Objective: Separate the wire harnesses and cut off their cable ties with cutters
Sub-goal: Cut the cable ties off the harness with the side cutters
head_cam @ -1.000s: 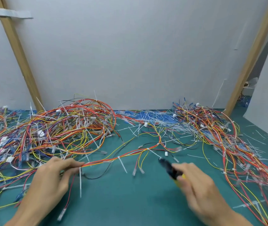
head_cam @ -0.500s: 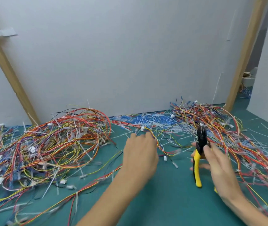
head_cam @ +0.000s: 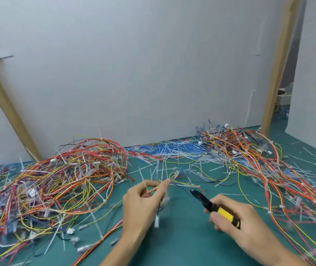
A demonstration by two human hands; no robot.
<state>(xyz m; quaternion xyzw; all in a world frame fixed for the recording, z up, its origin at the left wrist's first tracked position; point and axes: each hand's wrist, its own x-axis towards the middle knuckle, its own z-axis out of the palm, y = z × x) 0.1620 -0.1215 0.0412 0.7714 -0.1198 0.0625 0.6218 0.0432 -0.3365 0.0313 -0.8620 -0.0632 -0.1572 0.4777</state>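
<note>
Fingers (head_cam: 163, 187) of the left hand (head_cam: 141, 206) pinch a thin wire harness (head_cam: 174, 175) just above the green mat (head_cam: 182, 242), while the right hand (head_cam: 245, 225) wraps the yellow-handled cutters (head_cam: 213, 206), tips aimed at it but not touching. Snipped cable ties (head_cam: 168, 152) litter the mat by the white backboard (head_cam: 153, 73), suggesting much cutting is done, yet at left a tangled heap (head_cam: 66, 179) bristles with uncut ties. Blur hides whether the held harness carries one; a second heap (head_cam: 249, 156) crowds the right.
</note>
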